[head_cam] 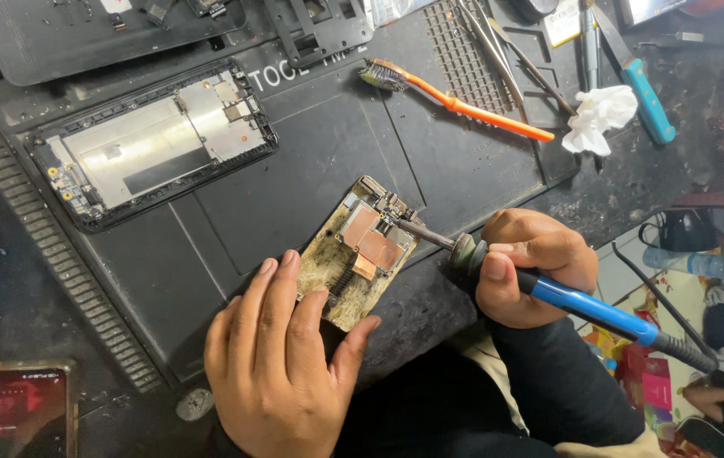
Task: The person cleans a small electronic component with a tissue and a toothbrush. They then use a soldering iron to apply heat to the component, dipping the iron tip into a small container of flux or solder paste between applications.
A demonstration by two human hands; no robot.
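Note:
A small circuit board with copper shields rests on a worn wooden block near the middle of the dark work mat. My left hand lies flat with its fingertips pressing on the block's near end. My right hand grips a blue-handled soldering iron, whose metal tip touches the board's right edge. The iron's black cord trails off to the right.
An opened phone frame lies at upper left. An orange-handled brush, tweezers, a crumpled white tissue and a teal-handled tool sit at the back right. A phone with a lit red screen lies at lower left.

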